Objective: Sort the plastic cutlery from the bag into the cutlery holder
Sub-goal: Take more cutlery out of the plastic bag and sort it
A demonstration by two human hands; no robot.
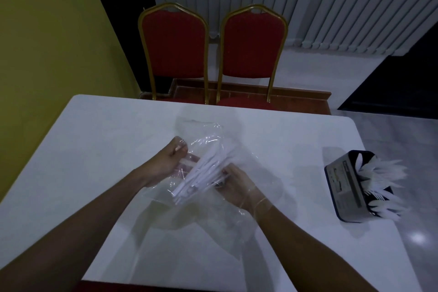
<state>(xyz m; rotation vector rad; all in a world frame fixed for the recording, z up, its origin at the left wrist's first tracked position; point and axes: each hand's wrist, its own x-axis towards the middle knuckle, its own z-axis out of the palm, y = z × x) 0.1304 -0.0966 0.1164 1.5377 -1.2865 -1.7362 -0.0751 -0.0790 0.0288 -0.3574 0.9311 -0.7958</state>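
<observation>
You have the clear plastic bag [208, 149] in both hands above the middle of the white table [106, 130], and inside it a bundle of white plastic cutlery [201, 173] lies slanted, its handles bunched toward you; which pieces are forks, knives or spoons cannot be told through the film. Your left hand [168, 161] is closed on the bag's left side, fingers curled around a fold of the thin film, and your right hand [234, 185] is closed on the bag's right side next to the bundle, with the film draped over its wrist. The bag is glossy, crinkled and see-through, and its loose lower part spreads toward you over the table. To the right of the bag, well apart from it and near the table's right edge, stands the cutlery holder [348, 187], a dark, boxy container with a pale label on the side facing you. It already holds white plastic cutlery [384, 180], the heads fanning out of its top toward the right; its separate compartments cannot be made out. The table is smooth and matt with rounded corners. Beyond the bag, at the table's far edge, stand two chairs [175, 40] with red padded backs and gold-coloured frames.
</observation>
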